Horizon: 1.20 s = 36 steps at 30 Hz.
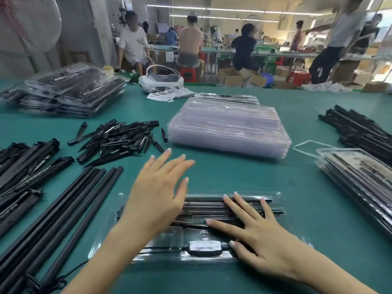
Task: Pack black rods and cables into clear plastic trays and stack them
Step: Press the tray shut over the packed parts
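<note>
Over on the left, long black rods (63, 213) are lying loose on the green table (244, 172), with a messy heap of black spikes (121, 139) just behind them. The left hand (157, 192) is hovering flat with its fingers spread, not holding anything, above the left part of the filled clear tray (275, 200) sitting front and centre. The right hand (261, 236) is pressing flat, fingers straight, on that tray, while empty clear trays (229, 128) are sitting stacked behind it and packed trays (360, 177) are piling up at far right.
</note>
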### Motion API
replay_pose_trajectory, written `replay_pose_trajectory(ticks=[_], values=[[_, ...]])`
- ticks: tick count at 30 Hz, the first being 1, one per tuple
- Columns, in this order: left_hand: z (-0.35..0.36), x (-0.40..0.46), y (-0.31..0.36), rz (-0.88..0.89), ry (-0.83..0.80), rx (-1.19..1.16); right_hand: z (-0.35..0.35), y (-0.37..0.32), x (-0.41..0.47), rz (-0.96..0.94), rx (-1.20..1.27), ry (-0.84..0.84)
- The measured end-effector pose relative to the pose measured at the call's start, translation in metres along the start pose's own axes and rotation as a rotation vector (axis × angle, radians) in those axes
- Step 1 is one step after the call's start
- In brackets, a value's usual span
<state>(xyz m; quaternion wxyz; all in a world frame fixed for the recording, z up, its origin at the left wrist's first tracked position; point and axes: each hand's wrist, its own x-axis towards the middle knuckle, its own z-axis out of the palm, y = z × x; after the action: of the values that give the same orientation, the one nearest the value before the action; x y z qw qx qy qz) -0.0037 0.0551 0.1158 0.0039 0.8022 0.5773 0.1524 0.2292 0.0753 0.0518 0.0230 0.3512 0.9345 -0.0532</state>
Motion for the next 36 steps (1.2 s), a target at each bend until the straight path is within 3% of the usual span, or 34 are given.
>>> replay_pose_trajectory(ticks=[1,3,4,10,15,20,23,29,31,33,35,36], values=[[0.011,-0.011,-0.027,-0.186,0.035,0.048,0.000,-0.003,-0.001,0.009,0.003,0.018],[0.036,-0.039,-0.051,-0.342,-0.232,0.125,0.000,-0.003,0.000,0.008,-0.008,0.013],[0.043,-0.038,-0.056,-0.349,-0.263,0.142,-0.001,-0.004,0.000,0.014,-0.007,0.013],[0.054,-0.044,-0.048,-0.307,-0.186,0.150,-0.015,0.000,0.002,0.072,0.148,-0.011],[0.048,-0.040,-0.044,-0.189,-0.252,0.065,-0.006,-0.004,0.011,0.222,0.038,0.047],[0.044,-0.036,-0.050,-0.164,-0.350,0.034,-0.001,0.001,0.014,0.205,0.056,0.018],[0.050,-0.016,-0.028,-0.188,-0.267,-0.057,0.002,0.001,0.015,0.203,0.076,0.048],[0.084,0.016,0.029,0.010,-0.145,-0.106,0.002,0.001,0.011,0.143,0.078,0.102],[0.089,0.015,0.024,0.020,-0.132,-0.092,-0.009,0.000,0.008,0.144,0.551,0.260],[0.091,0.013,0.022,0.038,-0.144,-0.062,-0.021,0.007,-0.005,0.232,0.914,0.579],[0.091,0.014,0.023,0.045,-0.167,-0.043,-0.027,0.021,-0.027,0.408,0.748,0.811],[0.091,0.015,0.023,0.044,-0.170,-0.041,-0.026,0.029,-0.042,0.513,0.615,0.823]])
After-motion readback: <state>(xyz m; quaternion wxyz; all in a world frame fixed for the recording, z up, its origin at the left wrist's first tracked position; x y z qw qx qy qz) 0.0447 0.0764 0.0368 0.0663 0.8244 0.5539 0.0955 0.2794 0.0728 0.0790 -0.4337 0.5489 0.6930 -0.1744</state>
